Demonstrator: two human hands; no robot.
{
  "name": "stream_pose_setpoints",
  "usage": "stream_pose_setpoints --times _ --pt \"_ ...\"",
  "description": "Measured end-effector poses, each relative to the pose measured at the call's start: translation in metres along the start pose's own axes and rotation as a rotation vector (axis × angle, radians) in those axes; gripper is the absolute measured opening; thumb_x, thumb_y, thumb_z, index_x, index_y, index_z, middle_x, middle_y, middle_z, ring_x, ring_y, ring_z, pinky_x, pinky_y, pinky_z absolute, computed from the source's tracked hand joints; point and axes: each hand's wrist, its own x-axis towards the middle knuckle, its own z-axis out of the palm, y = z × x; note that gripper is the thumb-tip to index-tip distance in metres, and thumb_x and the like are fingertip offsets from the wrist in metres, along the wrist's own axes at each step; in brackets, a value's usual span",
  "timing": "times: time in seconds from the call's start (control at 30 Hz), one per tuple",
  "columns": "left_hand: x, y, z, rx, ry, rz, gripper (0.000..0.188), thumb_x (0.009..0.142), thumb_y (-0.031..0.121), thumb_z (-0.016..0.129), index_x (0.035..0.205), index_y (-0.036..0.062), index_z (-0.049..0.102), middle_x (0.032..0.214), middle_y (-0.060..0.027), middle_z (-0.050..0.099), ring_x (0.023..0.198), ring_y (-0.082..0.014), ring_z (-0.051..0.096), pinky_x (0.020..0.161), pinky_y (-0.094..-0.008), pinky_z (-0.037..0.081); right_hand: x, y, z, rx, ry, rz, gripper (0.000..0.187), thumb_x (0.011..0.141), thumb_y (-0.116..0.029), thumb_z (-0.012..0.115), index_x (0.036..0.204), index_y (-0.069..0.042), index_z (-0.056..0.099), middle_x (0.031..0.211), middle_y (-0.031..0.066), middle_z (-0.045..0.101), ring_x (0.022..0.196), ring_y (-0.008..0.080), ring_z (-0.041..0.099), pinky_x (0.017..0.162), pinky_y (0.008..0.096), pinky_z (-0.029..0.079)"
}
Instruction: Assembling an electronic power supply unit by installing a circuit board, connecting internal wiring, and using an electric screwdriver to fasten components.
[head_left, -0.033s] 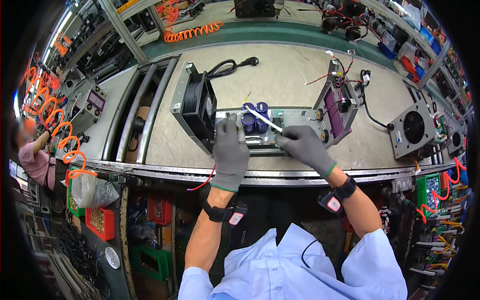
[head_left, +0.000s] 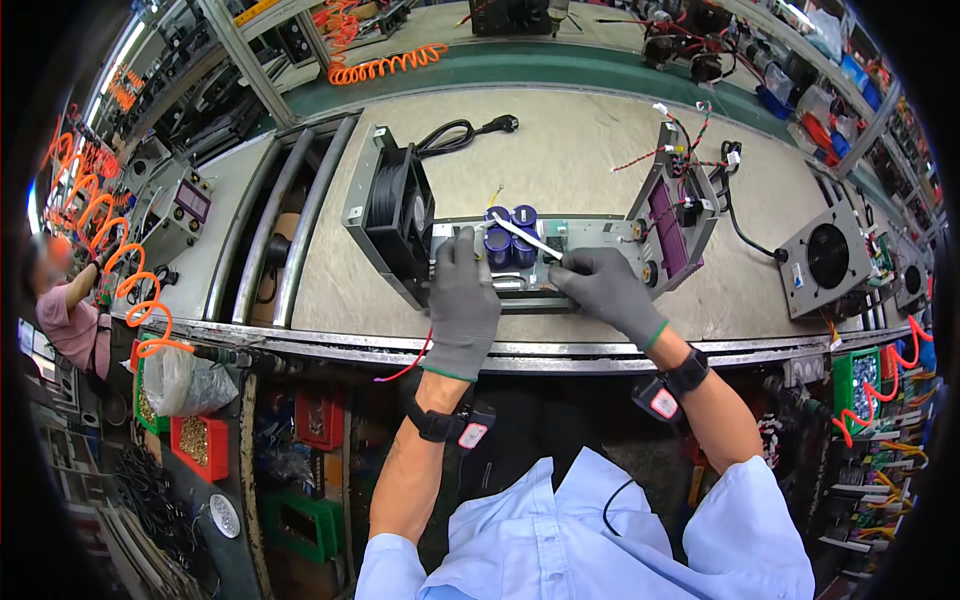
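An opened metal chassis (head_left: 590, 290) sits in front of me on the workbench. It has a black fan (head_left: 400, 208) at its left end and a purple-faced panel (head_left: 664, 222) at its right. Several dark blue capacitors (head_left: 511, 238) stand in its middle. My right hand (head_left: 605, 285), gloved in grey, grips a slim white stick-like tool (head_left: 530, 238) that slants across the capacitors. My left hand (head_left: 463, 300), gloved too, rests with outstretched fingers on the board between fan and capacitors. What lies under its fingertips is hidden. A red wire (head_left: 408, 366) hangs beside its wrist.
A black power cord (head_left: 470, 130) lies behind the fan. Loose wires rise from the right panel. Another fan unit (head_left: 825, 258) stands farther right, and metal rollers (head_left: 305, 220) cross the bench at left. Orange coiled hoses (head_left: 125, 260) hang there. A co-worker (head_left: 72, 310) is at far left.
My right hand and wrist have shifted slightly away from me. The left hand and the chassis look unmoved.
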Motion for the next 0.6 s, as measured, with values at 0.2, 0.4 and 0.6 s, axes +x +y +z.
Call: stream_pose_setpoints --times 0.2,0.4,0.6 --pt "0.004 -0.009 0.013 0.083 -0.015 0.054 0.041 0.090 0.002 0.058 0.130 -0.0001 0.049 0.120 -0.0241 0.057 0.108 -0.0427 0.060 0.087 -0.0456 0.053 0.025 0.000 0.023 0.090 0.091 0.113 0.024 0.089 -0.021 0.067 0.081 0.002 0.069 0.065 0.0077 0.067 0.055 0.0124 0.066 0.053 0.0292 0.053" --pt "0.000 -0.012 0.009 0.019 -0.090 0.041 0.037 0.090 -0.001 0.056 0.127 -0.0009 0.051 0.114 -0.0241 0.058 0.106 -0.0413 0.061 0.089 -0.0446 0.052 0.029 -0.002 0.026 0.132 0.073 0.168 0.026 0.091 -0.021 0.069 0.079 0.002 0.068 0.066 0.0082 0.067 0.055 0.0125 0.067 0.052 0.0289 0.054" --pt "-0.006 -0.011 0.007 -0.042 -0.041 0.037 0.035 0.091 0.000 0.053 0.125 -0.0006 0.052 0.112 -0.0209 0.058 0.100 -0.0379 0.062 0.085 -0.0434 0.052 0.027 -0.006 0.037 0.080 0.104 0.181 0.026 0.090 -0.022 0.071 0.081 0.003 0.068 0.065 0.0084 0.066 0.055 0.0130 0.066 0.052 0.0295 0.053"
